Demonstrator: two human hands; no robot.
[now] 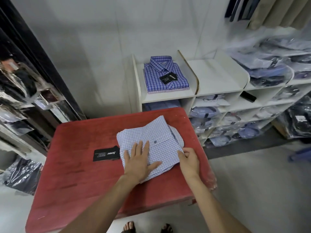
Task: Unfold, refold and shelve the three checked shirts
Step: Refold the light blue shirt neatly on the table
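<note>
A pale blue checked shirt point(158, 137) lies folded, back side up, on the red table point(80, 174). My left hand point(140, 163) presses flat on its near half with straight fingers. My right hand point(189, 159) pinches the shirt's near right edge. A black hang tag point(106, 153) lies on the table just left of the shirt. On the top shelf point(168, 96) behind the table a folded darker blue checked shirt point(165, 74) with black tags lies on top of another folded shirt, of which only a pinkish edge shows.
The white shelf unit's next top compartment point(217, 76) holds nothing. Bagged shirts point(272, 64) fill the compartments to the right and below. Dark bagged clothes point(21, 84) hang at the left. A dark bag point(21, 175) lies on the floor left of the table.
</note>
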